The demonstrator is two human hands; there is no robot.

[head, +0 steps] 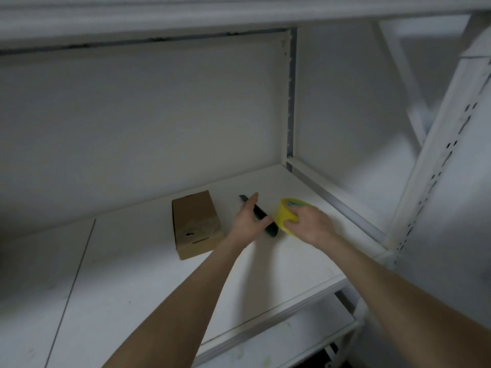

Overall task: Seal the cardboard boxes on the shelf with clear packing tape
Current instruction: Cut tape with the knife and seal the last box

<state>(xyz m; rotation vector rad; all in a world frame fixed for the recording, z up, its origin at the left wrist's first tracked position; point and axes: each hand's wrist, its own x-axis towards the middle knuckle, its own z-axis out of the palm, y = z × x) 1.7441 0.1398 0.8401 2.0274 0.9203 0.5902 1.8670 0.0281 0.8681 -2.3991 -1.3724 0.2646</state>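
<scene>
Setting: a white metal shelf (138, 288) seen from above through a head-worn camera; the lighting is dim and the picture is soft with motion blur.
Cardboard box (196, 224): one small brown box lies flat on the shelf board, left of both hands and apart from them. Its near end shows a slot and a scuffed patch; whether any tape is on it cannot be made out.
Tape roll (284, 212): a yellowish roll with a green core stands on the shelf towards the right rear, just right of the knife. Its right side is hidden by the right hand.
Right hand (310, 224): it grips the tape roll, fingers curled over the top rim and thumb against the near side.
Knife (271, 231): a dark green utility knife lies at a slant between box and roll; its middle is covered by the left hand.
Left hand (248, 219): it is over the knife, fingers stretched along it and thumb on the far side. Blur hides whether it actually grasps the knife.
Arms: both bare forearms enter from the bottom edge, cut off by the frame.
Lower shelf: only a pale strip shows at bottom right.
</scene>
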